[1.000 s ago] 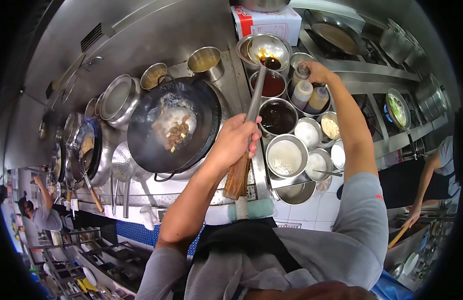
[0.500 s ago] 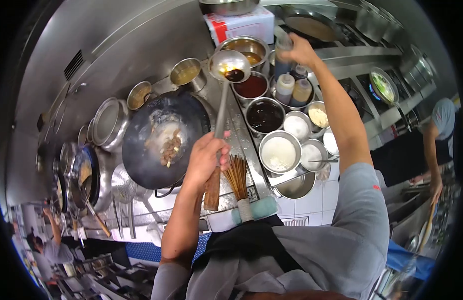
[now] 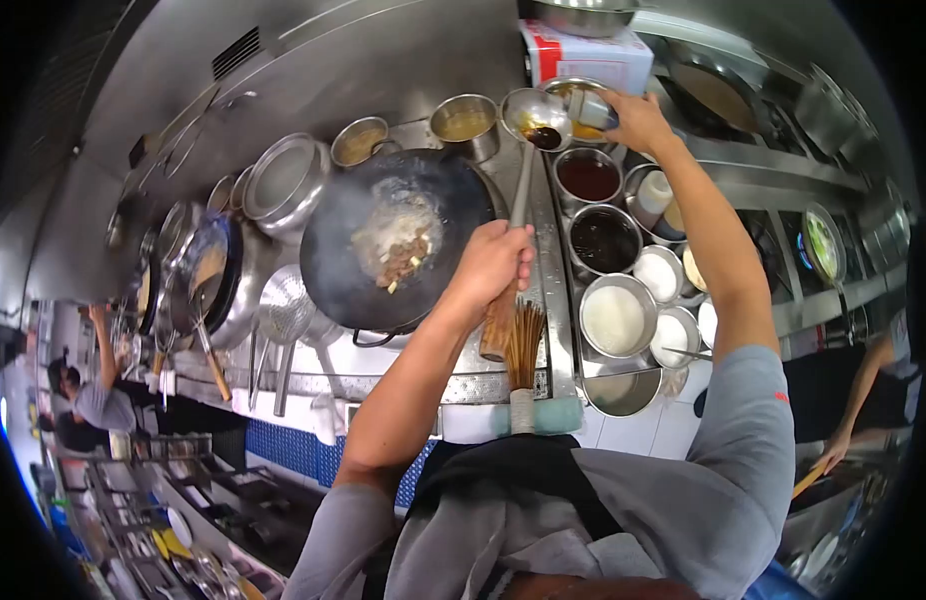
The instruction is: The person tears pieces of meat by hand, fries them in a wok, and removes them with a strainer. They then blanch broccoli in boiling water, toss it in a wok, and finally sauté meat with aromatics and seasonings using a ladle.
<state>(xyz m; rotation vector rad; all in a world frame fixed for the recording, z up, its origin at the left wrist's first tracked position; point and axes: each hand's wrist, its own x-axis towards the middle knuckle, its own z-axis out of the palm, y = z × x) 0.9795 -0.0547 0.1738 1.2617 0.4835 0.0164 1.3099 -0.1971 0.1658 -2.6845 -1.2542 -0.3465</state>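
My left hand (image 3: 495,265) is wrapped round the long handle of a ladle (image 3: 524,185). The ladle's bowl, with dark sauce in it, is near the pots at the back. In my right hand (image 3: 638,122) is a squeeze bottle (image 3: 592,109), tipped on its side with its nozzle end toward the ladle bowl. Left of the ladle, a black wok (image 3: 328,250) steams, with pieces of meat (image 3: 403,260) and pale bits inside. A bamboo wok brush (image 3: 524,350) stands just below my left hand, near the ladle's wooden handle end.
Pots of dark sauce (image 3: 605,240) and red sauce (image 3: 588,177) stand right of the ladle, with bowls of white powder (image 3: 618,320) nearer me. More squeeze bottles (image 3: 651,200) sit under my right forearm. Strainers (image 3: 285,305) lie left of the wok. Another person's arm (image 3: 863,400) shows at right.
My right hand has brought the squeeze bottle from the bottle container left to the ladle and tipped it over. My left hand still holds the ladle. The whole view has shifted.
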